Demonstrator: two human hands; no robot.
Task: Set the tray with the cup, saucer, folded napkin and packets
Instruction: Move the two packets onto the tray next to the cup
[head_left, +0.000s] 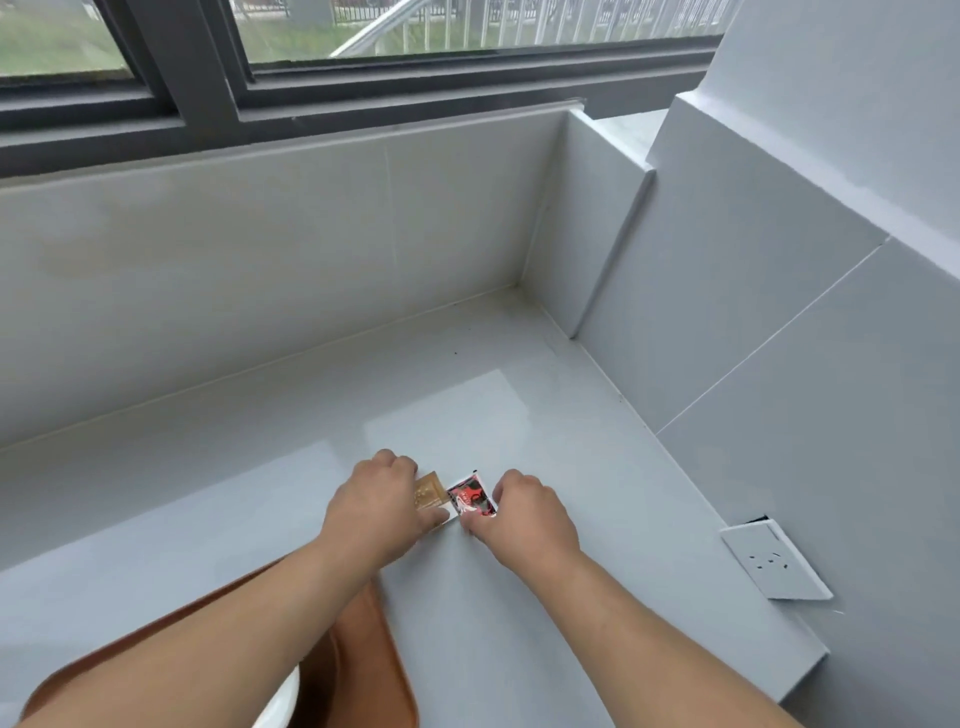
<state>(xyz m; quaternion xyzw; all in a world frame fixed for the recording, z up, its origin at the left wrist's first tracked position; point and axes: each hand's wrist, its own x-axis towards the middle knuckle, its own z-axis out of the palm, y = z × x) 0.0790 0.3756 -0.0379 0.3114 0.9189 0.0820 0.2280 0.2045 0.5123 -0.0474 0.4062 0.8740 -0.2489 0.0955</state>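
Two small packets lie side by side on the pale grey counter (519, 597). My left hand (376, 506) pinches the brown packet (428, 492) between thumb and fingers. Beside it, my right hand (524, 512) pinches the red-and-black packet (471, 499). The brown tray (379, 644) sits at the bottom left under my left forearm. A white curved piece of crockery (283, 701) shows on the tray; I cannot tell whether it is the cup or the saucer. No napkin is in view.
White tiled walls close off the counter at the back and right, forming a corner. A white wall socket (774, 564) sits low on the right wall. Dark window frames (197, 88) run above the back wall. The counter's right end drops off near the socket.
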